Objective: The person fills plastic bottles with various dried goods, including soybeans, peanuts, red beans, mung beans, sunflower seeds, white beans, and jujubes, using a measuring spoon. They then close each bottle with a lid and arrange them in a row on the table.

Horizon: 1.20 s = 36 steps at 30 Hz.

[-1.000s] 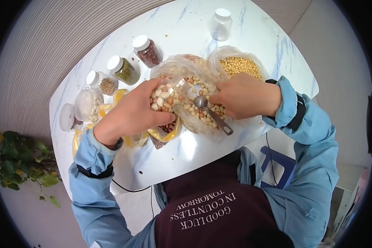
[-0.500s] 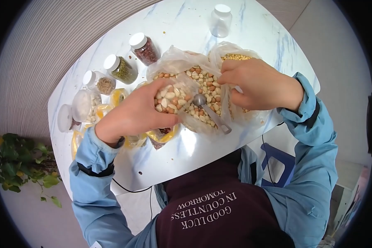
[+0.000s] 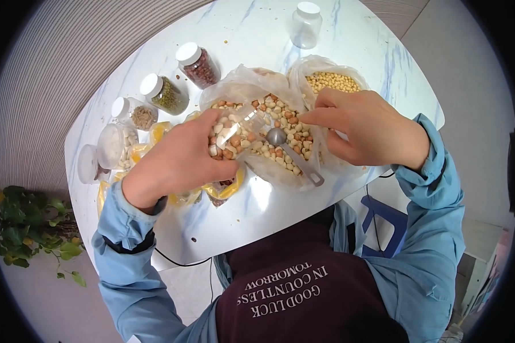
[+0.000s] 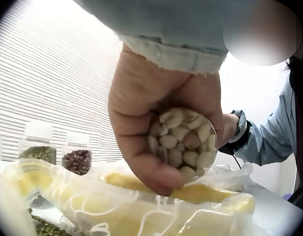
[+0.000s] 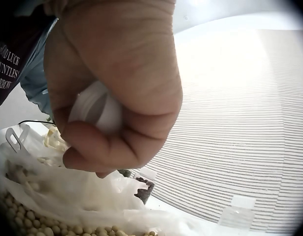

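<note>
My left hand (image 3: 177,160) grips a clear plastic jar (image 3: 228,137) of peanuts, tilted on its side over an opened bag (image 3: 234,84) of peanuts. The left wrist view shows the fingers curled round the jar, with peanuts (image 4: 183,142) packed against its round end. A grey measuring spoon (image 3: 296,155) lies on the peanuts in the bag. To the right, my right hand (image 3: 366,127) hovers between the peanut bag and a bag of yellow soybeans (image 3: 331,83). In the right wrist view its fingers curl round a white screw lid (image 5: 100,109).
White-lidded jars of red beans (image 3: 200,68), green beans (image 3: 169,97) and pale strips (image 3: 143,117) stand at the back left. An empty-looking jar (image 3: 306,27) stands at the far edge. Yellow-edged bags (image 3: 137,153) lie by my left wrist.
My right hand has moved right, from over the peanut bag beside the jar toward the soybean bag. The left hand stays over the peanut bag with the jar, shifting slightly left.
</note>
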{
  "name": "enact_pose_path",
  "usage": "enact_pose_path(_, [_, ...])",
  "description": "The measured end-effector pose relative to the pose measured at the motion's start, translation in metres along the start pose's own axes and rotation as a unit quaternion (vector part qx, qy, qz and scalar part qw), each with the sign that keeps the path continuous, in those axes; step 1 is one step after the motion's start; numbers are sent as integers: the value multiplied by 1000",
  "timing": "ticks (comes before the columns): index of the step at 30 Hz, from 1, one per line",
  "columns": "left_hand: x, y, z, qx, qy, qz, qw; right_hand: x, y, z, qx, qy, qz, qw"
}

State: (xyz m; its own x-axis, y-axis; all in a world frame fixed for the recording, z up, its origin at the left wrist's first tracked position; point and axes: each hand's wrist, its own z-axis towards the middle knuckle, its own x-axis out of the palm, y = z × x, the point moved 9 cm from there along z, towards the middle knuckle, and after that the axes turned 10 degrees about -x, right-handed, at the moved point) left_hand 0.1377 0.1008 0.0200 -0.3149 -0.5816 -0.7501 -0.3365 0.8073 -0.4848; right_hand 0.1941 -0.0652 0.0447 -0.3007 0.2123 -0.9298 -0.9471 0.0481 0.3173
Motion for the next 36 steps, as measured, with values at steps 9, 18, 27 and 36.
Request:
enact_pose_path(9, [-11,-1,-2,-6,-36,48,998,-31,37,-35,-30,-95,40,994])
enact_pose_path(18, [-16,2,-4,-14,-48,47,998,-19,44,-63,-7,-156,104,982])
enact_pose_path(27, [-26,-5,-11,7,-94,87,992,0,47,-71,14,-220,203,954])
enact_pose_path(36, [-25,4,-7,-53,-56,-7,997,8,51,-68,13,-238,234,943])
